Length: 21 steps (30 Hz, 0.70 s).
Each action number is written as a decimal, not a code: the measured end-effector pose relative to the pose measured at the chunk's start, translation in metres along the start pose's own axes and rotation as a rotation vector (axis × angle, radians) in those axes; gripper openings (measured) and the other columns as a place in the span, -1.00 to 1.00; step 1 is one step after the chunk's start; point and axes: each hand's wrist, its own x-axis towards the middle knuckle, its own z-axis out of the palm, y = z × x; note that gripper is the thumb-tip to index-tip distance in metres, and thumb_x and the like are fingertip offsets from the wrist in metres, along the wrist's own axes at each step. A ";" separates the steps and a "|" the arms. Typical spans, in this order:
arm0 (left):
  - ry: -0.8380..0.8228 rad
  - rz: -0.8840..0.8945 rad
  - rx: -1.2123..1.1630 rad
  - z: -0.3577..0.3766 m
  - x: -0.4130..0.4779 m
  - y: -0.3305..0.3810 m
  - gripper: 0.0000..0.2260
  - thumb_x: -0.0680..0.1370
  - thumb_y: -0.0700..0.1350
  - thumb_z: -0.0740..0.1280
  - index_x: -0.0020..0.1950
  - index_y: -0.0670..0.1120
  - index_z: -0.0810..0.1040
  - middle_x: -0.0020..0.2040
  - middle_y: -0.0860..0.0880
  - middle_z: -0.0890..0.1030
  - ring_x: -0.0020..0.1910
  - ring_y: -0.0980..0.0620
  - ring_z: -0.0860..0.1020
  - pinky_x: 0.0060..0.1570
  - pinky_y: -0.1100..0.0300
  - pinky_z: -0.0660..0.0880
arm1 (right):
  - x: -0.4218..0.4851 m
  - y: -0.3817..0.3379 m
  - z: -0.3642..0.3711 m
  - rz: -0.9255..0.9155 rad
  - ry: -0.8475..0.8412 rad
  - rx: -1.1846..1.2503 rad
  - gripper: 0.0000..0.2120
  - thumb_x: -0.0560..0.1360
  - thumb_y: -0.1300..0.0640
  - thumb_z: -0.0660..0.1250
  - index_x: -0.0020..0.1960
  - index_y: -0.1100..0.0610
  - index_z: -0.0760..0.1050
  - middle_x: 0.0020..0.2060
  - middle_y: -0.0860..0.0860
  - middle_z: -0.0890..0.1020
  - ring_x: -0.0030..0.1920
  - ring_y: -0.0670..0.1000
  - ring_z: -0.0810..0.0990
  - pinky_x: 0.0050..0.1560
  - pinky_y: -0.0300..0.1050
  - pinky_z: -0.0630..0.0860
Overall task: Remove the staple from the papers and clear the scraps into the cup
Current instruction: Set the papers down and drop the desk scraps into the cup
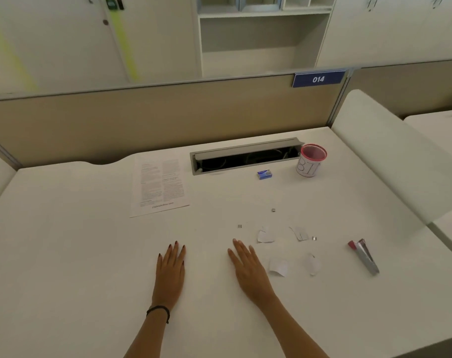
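**Desk:** Entry one. What do you have on the hands?

**Me:** On my remote feed, the left hand (169,264) lies palm down on the white desk (65,241), lower centre of the frame. Its fingers are straight and together, gripping nothing. A dark band (158,311) sits on that wrist. The right hand (248,267) is just to its right, also flat, fingers extended and slightly spread, nothing held.

**Desk:** Papers?

**Me:** The papers (159,184) lie flat at centre left, printed side up, well above the left hand. I cannot tell from here whether a staple is in them.

**Desk:** Scraps and cup?

**Me:** I count four paper scraps right of the right hand. Two are higher: one scrap (265,235) and a second scrap (299,233). Two are lower: a third scrap (277,266) near the right hand and a fourth scrap (313,263). Three small metal bits (273,210) are scattered among and above them; too small to identify. The cup (311,160) stands upright at upper right of the desk. It is white with a red rim and handwritten letters, well apart from the scraps.

**Desk:** Anything else?

**Me:** A red-and-silver tool (364,255) lies at the right edge. A small blue box (265,174) sits left of the cup, below the open cable tray (245,156). The partition sign (318,79) reads 014.
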 end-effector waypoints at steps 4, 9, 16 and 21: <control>0.002 0.020 0.016 0.006 -0.003 0.018 -0.52 0.63 0.00 -0.25 0.44 -0.08 0.22 0.43 -0.13 0.31 0.41 -0.06 0.18 0.41 0.08 -0.12 | -0.017 0.019 -0.005 0.247 0.151 0.032 -0.52 0.44 0.35 0.04 0.33 0.14 0.35 0.38 0.22 0.34 0.43 0.14 0.21 0.44 0.18 -0.02; -0.001 0.014 0.005 0.016 0.001 0.043 -0.52 0.62 0.00 -0.26 0.43 -0.08 0.23 0.42 -0.15 0.32 0.41 -0.06 0.15 0.40 0.07 -0.13 | -0.030 0.050 -0.011 0.543 0.232 0.226 -0.64 0.51 0.14 0.05 0.25 0.18 0.38 0.23 0.20 0.50 0.22 0.18 0.50 0.22 0.10 0.47; -0.001 0.036 -0.020 0.027 0.011 0.076 -0.50 0.62 0.03 -0.27 0.44 -0.08 0.24 0.44 -0.14 0.29 0.42 -0.08 0.20 0.41 0.09 -0.17 | -0.047 0.084 -0.014 0.499 0.283 0.319 -0.64 0.53 0.20 0.26 0.31 0.21 0.38 0.28 0.15 0.46 0.30 0.13 0.41 0.26 0.01 0.44; 0.011 0.058 -0.030 0.030 0.019 0.078 -0.49 0.61 0.06 -0.27 0.46 -0.06 0.19 0.46 -0.11 0.24 0.44 -0.03 0.14 0.42 0.10 -0.18 | -0.057 0.101 -0.018 0.584 0.344 0.207 -0.55 0.47 -0.08 0.27 0.25 0.16 0.41 0.20 0.16 0.48 0.20 0.15 0.46 0.19 0.06 0.43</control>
